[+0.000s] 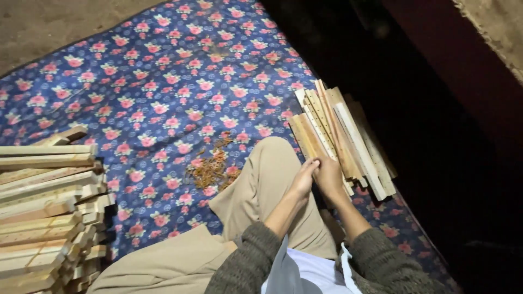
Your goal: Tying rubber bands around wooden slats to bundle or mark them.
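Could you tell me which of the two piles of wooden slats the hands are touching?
The small loose pile at the right, by the knee; both hands rest on it. The big stacked pile lies untouched at left.

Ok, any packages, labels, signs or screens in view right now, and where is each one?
None in view: no package, label, sign or screen.
Loose wooden slats: pale, some with rows of holes, fanned out on the mat at the hands, right of the knee.
Stacked slats: pale wood, piled at the left edge.
Floral mat: blue with pink roses, no label visible.
Rubber bands: small brownish heap by the knee.
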